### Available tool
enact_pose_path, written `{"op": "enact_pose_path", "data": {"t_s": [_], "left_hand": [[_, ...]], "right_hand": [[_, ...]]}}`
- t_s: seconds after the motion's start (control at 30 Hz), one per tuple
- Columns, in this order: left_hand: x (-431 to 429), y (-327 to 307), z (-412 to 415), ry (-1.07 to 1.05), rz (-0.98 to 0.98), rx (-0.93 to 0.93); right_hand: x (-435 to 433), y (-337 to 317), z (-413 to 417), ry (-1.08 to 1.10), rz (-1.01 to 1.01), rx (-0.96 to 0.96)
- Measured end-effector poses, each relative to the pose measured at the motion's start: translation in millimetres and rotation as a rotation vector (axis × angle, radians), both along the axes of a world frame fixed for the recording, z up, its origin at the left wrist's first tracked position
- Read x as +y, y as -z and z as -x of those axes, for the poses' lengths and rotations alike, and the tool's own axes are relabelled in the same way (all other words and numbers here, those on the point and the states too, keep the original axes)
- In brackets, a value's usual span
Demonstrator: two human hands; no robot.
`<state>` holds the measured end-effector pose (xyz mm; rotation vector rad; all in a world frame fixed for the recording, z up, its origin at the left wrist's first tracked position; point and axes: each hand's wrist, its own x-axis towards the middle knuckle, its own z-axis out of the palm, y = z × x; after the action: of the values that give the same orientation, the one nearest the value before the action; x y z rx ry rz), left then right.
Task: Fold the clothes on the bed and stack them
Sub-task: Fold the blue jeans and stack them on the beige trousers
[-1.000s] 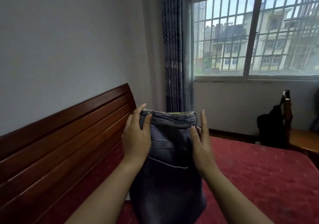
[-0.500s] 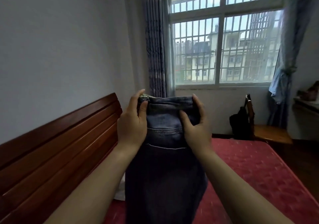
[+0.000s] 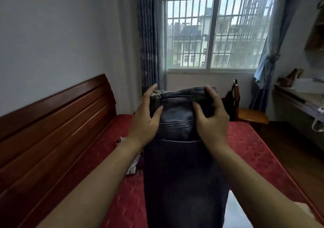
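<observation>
**Jeans held up by the waistband over the bed**

From my feed, the bed [image 3: 245, 140] with its red cover fills the lower half of the view, running from 6 toward 12 o'clock. Its dark wooden headboard [image 3: 52, 131] stands along the wall at 9 o'clock. A barred window [image 3: 217, 34] sits at 12 o'clock, with a curtain [image 3: 149, 43] hanging just to its 9 o'clock side.

The jeans [image 3: 182, 175] hang at the centre, held up in the air above the bed, waistband on top, a back pocket facing me, the legs dropping out of view at 6 o'clock.

A table [image 3: 298, 101] with papers runs along the wall at 3 o'clock, and a wooden chair [image 3: 252, 116] stands at 2 o'clock beyond the bed.

My left hand [image 3: 145, 120] grips the waistband at its 9 o'clock corner, by the zip, thumb on the near side. My right hand [image 3: 212, 122] grips the 3 o'clock corner, fingers curled over the top edge.

A small patterned cloth [image 3: 133, 166] lies on the bed at 8 o'clock of the jeans, partly hidden by my left forearm.
</observation>
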<state>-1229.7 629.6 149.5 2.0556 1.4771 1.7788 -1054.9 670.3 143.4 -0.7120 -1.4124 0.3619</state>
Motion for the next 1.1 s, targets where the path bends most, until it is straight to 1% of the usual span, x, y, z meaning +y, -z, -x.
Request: {"op": "enact_pose_path", "data": {"t_s": [0.17,0.33,0.4,0.5,0.53,0.6,0.67,0.73,0.8,0.93,1.1], "left_hand": [[26,75,-5,0.047,0.145,-0.024],[95,113,-5,0.079,0.236,-0.01],[142,115,-3,0.064,0.271,-0.019],[234,109,1,0.018,0.287,-0.021],[266,110,3,-0.008,0.303,-0.02],[325,127,8,-0.113,0.378,-0.008],[365,168,13,-0.226,0.527,0.016],[380,227,15,-0.248,0.691,0.035],[377,291,18,-0.238,0.786,0.059],[351,406,27,-0.233,0.985,0.092],[315,521,27,-0.181,1.21,0.117]], "right_hand": [[18,77,-6,0.037,0.174,-0.055],[80,119,-9,0.062,0.288,-0.069],[126,124,-6,0.056,0.308,-0.057],[219,122,4,0.066,0.332,-0.05],[252,123,7,0.08,0.346,-0.07],[318,139,14,0.091,0.425,-0.174],[370,174,16,0.081,0.561,-0.343],[400,223,13,0.083,0.682,-0.492],[408,280,9,0.066,0.751,-0.566],[382,395,1,0.005,0.867,-0.684],[331,517,-8,-0.057,1.051,-0.785]]}}
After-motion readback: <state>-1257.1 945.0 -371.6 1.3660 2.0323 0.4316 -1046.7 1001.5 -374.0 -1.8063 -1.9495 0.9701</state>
